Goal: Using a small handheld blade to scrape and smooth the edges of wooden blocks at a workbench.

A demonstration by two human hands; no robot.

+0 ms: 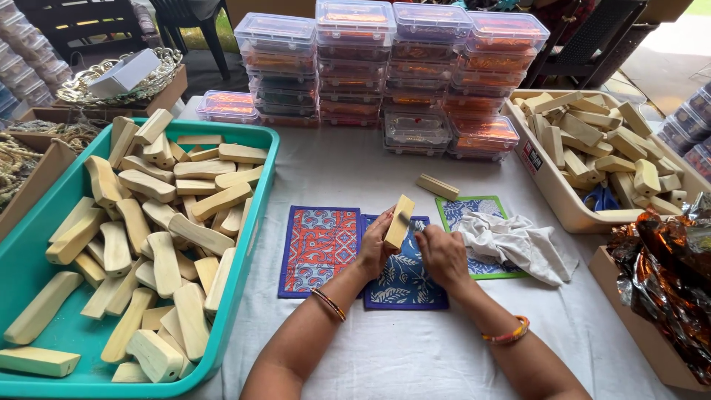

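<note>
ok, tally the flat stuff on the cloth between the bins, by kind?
Patterned mats: 3
Loose wood blocks: 2, one held, one lying
White rag: 1
Total: 6

The teal tray (263,159) runs off the left edge; stacked boxes (385,44) show blurred contents.

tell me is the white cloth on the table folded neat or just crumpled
Crumpled. The white cloth lies bunched in loose wrinkles over the green-edged mat, not folded flat.
</note>
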